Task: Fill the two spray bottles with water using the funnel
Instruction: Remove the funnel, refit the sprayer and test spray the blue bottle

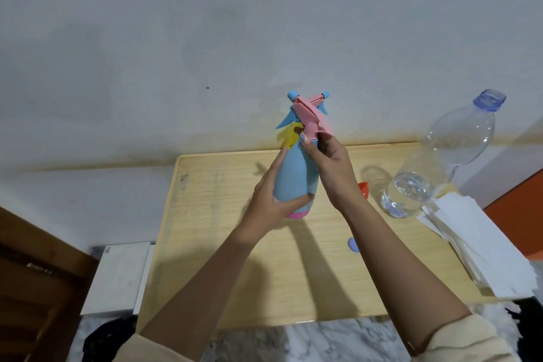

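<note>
A blue spray bottle with a pink base stands on the wooden table. My left hand is wrapped around its body. My right hand grips the collar of its pink spray head at the neck. Directly behind it a second spray bottle, yellow with a blue trigger head, is mostly hidden. A small red funnel peeks out behind my right wrist. To the right stands an uncapped clear plastic water bottle with a little water at its bottom.
A blue bottle cap lies on the table near my right forearm. A stack of white paper napkins covers the table's right edge. A white box sits left of the table. The wall rises just behind.
</note>
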Demonstrator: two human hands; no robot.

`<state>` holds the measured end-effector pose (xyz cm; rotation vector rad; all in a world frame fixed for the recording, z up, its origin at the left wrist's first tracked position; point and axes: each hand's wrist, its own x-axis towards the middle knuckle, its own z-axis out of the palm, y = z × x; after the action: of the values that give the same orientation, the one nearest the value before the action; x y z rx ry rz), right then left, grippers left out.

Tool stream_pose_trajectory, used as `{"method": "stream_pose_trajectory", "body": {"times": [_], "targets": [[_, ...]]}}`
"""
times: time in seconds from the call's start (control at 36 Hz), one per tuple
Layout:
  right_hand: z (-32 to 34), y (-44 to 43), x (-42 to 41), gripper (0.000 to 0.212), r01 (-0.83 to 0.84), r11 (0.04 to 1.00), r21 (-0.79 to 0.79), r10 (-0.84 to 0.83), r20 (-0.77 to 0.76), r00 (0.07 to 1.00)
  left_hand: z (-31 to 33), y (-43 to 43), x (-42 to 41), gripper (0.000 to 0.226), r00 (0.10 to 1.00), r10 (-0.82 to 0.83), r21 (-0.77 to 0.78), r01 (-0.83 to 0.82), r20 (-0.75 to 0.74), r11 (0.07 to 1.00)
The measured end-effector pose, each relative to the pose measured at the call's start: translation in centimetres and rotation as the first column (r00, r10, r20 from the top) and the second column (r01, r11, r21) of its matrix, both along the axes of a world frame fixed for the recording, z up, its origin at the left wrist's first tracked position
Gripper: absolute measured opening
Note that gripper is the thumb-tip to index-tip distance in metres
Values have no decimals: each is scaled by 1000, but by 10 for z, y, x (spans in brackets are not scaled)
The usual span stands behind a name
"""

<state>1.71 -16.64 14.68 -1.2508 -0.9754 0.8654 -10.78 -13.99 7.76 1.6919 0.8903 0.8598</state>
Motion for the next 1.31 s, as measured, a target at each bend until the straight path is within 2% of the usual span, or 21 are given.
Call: {"method": "stream_pose_trajectory", "body": {"times": [0.14,0.25,0.42,0.53,0.61,0.69,0.89,0.94,1.03,1.11,1.17,1.25,1.31], "targets": [[1,-3,3,13,20,1000,-2,-20,-62,998,0,-1,-5,98,993,-40,28,43,-108,999],[4,-5,6,14,0,1000,-10,-1,-95,995,2,2,-9,100,988,-76,24,80,-135,996],[5,-4,4,5,175,985,-6,-175,27,984,5,0,-3,97,988,-94,2,95,-120,995],[1,-7,-4,10,321,945,65,-327,142,934,2,-10,3,97,993,-78,-32,75,-87,997],[2,-14,-7,9,367,925,102,-380,195,904,2,-19,5,96,996,-73,-62,70,-51,996],[7,-25,-7,6,331,936,122,-350,208,913,6,-30,3,93,997,-72,-79,71,-10,994],[27,-41,1,23,228,969,97,-246,266,932,12,-71,2,95,996,-83,-94,85,25,992],[31,-48,2,19,163,981,102,-187,315,930,10,-86,3,94,996,-73,-108,77,44,991],[31,-64,0,15,82,994,75,-102,309,946,8,-110,3,95,998,-50,-146,56,44,988],[22,-82,-6,12,82,996,47,-91,246,965,4,-130,-1,98,997,-60,-149,53,-40,987],[12,-94,-8,19,109,994,12,-109,219,970,1,-144,-6,100,989,-73,-138,55,-126,989],[-7,-114,-13,29,97,995,-34,-85,252,964,-4,-165,-21,95,960,-105,-112,78,-260,991],[-22,-126,-17,31,76,995,-62,-56,266,962,-13,-178,-34,98,906,-137,-141,87,-401,986]]}}
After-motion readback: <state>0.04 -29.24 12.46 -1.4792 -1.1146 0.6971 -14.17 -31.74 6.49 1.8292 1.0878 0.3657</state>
